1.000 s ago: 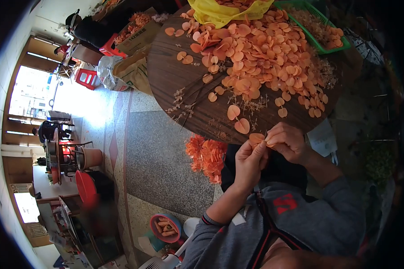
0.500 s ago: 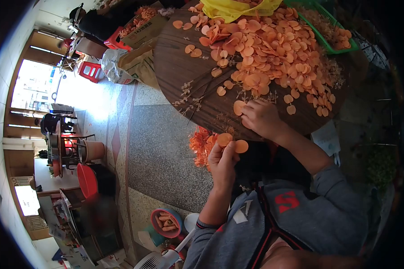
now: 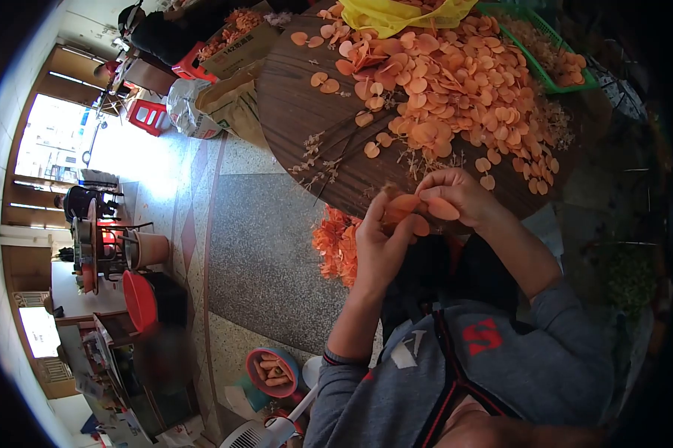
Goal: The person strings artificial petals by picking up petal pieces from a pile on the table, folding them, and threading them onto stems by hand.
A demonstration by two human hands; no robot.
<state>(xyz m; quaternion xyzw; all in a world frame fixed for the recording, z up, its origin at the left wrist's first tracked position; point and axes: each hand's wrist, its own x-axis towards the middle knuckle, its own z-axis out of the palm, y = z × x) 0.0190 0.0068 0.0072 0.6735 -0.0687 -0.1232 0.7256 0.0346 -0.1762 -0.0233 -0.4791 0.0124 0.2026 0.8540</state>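
Note:
My left hand (image 3: 379, 243) is closed with a pinch on a sprig of round orange artificial leaves (image 3: 403, 205), just over the near edge of the table. Close beside it, my right hand (image 3: 459, 196) pinches another orange artificial leaf (image 3: 442, 209), whose tip points down and right. The two hands nearly meet, and the stem between the fingers is too small to make out. Beyond them a large heap of loose orange leaves (image 3: 456, 97) covers much of the brown round table (image 3: 291, 97). Thin bare stems (image 3: 325, 160) lie on its left part.
A yellow plastic bag (image 3: 396, 16) and a green basket (image 3: 534, 41) sit at the table's far side. Bunched orange leaves (image 3: 336, 246) hang below the left edge. A tub (image 3: 273, 372) stands on the floor. Another person (image 3: 153, 33) is far left.
My right hand has come toward my left with a leaf from near the heap. My left hand has risen slightly, bringing its leaves up to meet it.

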